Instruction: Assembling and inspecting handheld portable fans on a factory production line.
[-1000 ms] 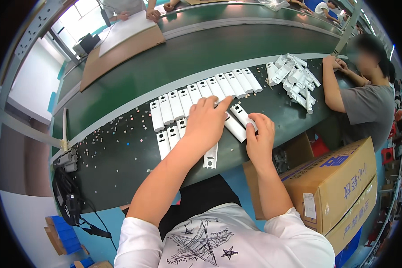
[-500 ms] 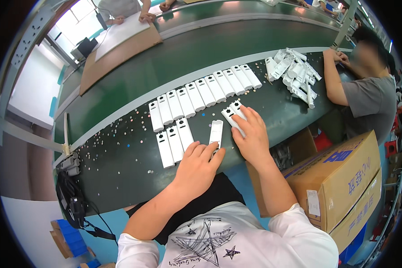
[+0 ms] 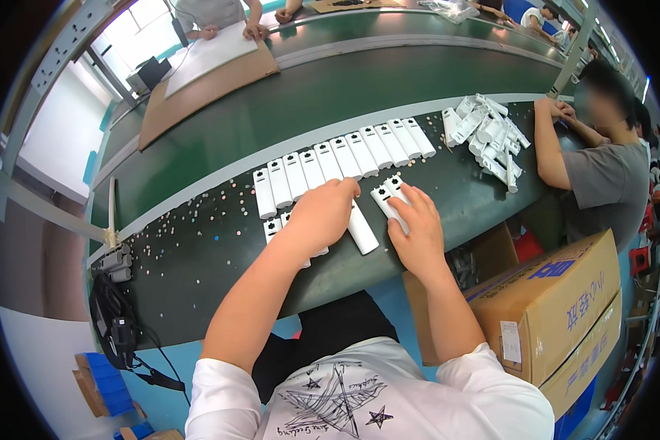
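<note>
My left hand [image 3: 323, 214] is closed, its fingers curled at the far end of a white plastic casing [image 3: 364, 233]. That casing lies tilted with its smooth side up; its far end is hidden by the fingers. My right hand [image 3: 422, 231] lies over two side-by-side white casings [image 3: 386, 201], thumb against their left side and fingers on the right one. Each of the pair shows a black cross-shaped cutout at its far end. Beyond my hands, a long row of matching casings [image 3: 323, 163] stands side by side. A shorter row [image 3: 273, 229] is partly covered by my left hand and forearm.
A heap of loose white casings [image 3: 489, 136] lies at the right, near a seated person [image 3: 609, 161]. Small dots litter the dark worktop [image 3: 198, 293]. Cardboard boxes [image 3: 557, 308] stand at the right. Black cables [image 3: 114, 323] hang at the left edge, and a green conveyor [image 3: 359, 73] runs behind.
My left hand has moved forward, covering part of the shorter row. The single casing that showed its hollow inside now lies smooth side up. My right hand stays on the pair.
</note>
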A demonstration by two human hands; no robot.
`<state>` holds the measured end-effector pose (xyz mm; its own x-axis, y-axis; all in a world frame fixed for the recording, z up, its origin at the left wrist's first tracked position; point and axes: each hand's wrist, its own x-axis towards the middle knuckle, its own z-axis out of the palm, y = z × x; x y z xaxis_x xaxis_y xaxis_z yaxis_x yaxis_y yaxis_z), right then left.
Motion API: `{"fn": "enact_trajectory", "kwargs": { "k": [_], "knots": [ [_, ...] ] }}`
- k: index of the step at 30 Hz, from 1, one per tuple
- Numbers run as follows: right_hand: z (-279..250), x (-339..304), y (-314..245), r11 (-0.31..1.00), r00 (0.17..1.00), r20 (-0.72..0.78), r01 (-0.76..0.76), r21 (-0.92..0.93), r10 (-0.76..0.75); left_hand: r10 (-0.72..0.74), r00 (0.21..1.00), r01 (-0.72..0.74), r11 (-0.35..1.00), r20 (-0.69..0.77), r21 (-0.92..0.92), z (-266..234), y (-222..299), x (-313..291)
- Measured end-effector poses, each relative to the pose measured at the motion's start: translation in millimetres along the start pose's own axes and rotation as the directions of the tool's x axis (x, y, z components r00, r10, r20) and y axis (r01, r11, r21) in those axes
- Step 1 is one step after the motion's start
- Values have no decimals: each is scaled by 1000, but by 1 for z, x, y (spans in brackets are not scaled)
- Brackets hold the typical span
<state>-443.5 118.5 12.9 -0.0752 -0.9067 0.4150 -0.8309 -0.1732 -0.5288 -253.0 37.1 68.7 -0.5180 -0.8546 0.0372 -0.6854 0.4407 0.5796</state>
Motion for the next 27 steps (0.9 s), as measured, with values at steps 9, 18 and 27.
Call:
{"fn": "enact_trajectory", "kwargs": {
  "k": [9, 18, 27],
  "knots": [
    [-12, -12, -3, 986, 993, 94, 54, 157, -69, 308, 917, -255, 941, -254, 220, 31, 23, -80],
    [-5, -12, -21, 986, 968, 193, 149, 72, -160, 239, 902, -96, 924, -360, 371, 53, 3, -82],
    [-1, -6, -29, 969, 940, 272, 236, -78, -207, 199, 909, -51, 926, -367, 374, 49, -3, -91]
  ]
}}
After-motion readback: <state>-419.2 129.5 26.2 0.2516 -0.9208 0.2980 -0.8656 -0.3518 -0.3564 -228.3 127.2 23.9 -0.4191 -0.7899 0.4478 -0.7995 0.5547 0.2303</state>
